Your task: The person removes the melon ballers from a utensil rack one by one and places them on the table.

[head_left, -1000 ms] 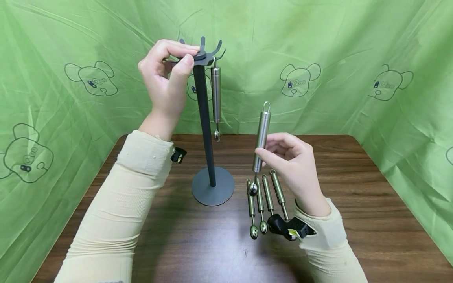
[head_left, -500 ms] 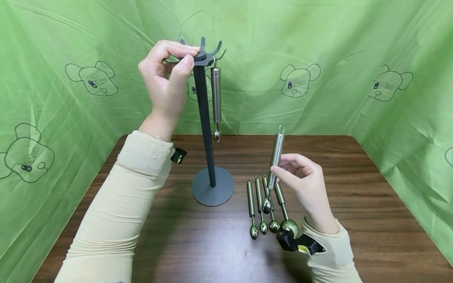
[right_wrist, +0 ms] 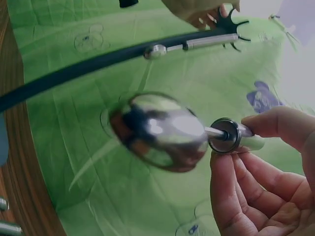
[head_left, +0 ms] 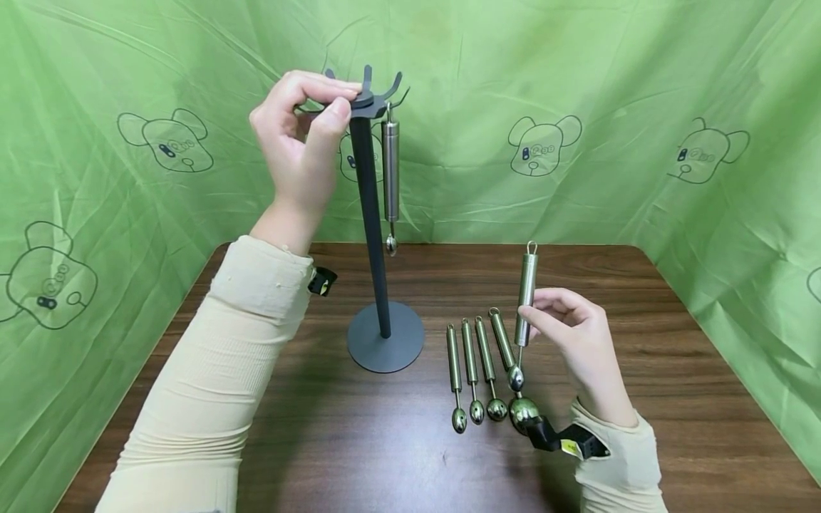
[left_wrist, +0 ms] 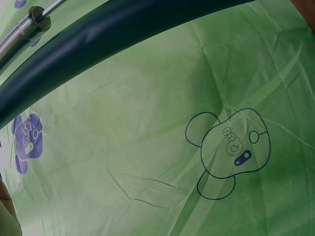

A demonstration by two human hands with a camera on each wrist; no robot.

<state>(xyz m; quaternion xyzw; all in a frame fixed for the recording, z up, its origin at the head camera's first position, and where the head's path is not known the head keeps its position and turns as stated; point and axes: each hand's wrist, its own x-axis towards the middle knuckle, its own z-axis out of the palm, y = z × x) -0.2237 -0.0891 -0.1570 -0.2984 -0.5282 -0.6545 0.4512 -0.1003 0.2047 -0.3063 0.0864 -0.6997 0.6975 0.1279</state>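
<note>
My left hand [head_left: 298,139] pinches the top of a dark grey stand [head_left: 370,228] with curved hooks. From one hook on the stand's right side hangs a steel melon baller [head_left: 390,171], bowl down. Thumb and fingers of my right hand [head_left: 577,335] hold another melon baller [head_left: 527,285] by its handle, nearly upright, loop up. Its rounded shiny bowl [right_wrist: 160,130] fills the middle of the right wrist view. In the head view that bowl overlaps the rightmost melon baller [head_left: 502,338] lying on the table. The left wrist view shows the pole but not my left fingers.
Several melon ballers [head_left: 470,356] lie in a row on the brown wooden table [head_left: 359,442], right of the stand's round base [head_left: 385,356]. The rightmost has the largest bowl [head_left: 522,410]. Green cloth [head_left: 462,85] with printed bear heads encloses the table's back and sides.
My right hand has carried its melon baller right and down, away from the stand, to over the rightmost lying one. My left hand and the stand have stayed put.
</note>
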